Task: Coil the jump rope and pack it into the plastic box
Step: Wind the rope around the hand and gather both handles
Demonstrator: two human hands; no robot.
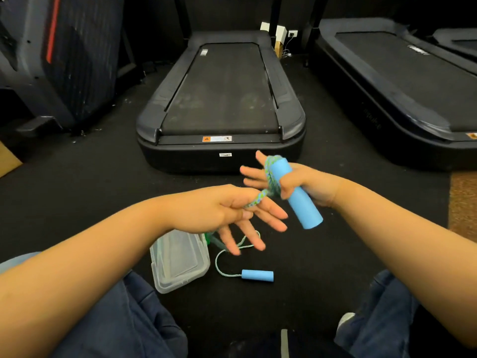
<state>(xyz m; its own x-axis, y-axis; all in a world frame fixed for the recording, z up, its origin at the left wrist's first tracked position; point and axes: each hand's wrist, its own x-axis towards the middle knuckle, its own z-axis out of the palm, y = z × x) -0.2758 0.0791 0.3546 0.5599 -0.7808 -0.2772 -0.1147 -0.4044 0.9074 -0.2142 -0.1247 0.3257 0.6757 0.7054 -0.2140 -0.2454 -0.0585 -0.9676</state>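
Note:
My right hand (307, 183) grips one blue foam handle (299, 200) of the jump rope, with a few turns of the blue-green cord (271, 174) wound around the handle's top and my fingers. My left hand (232, 210) pinches the cord (254, 201) between thumb and forefinger just left of the handle, other fingers spread. The rest of the cord (219, 264) trails down to the floor and ends at the second blue handle (257, 275). A clear plastic box (178, 262) lies on the black floor under my left hand, with a green clip at its far edge.
A black treadmill (222, 99) stands straight ahead, its rear end close behind my hands. Another treadmill (402, 83) lies to the right and a folded machine (59, 60) to the left. My knees in dark trousers (124, 319) frame the floor space around the box.

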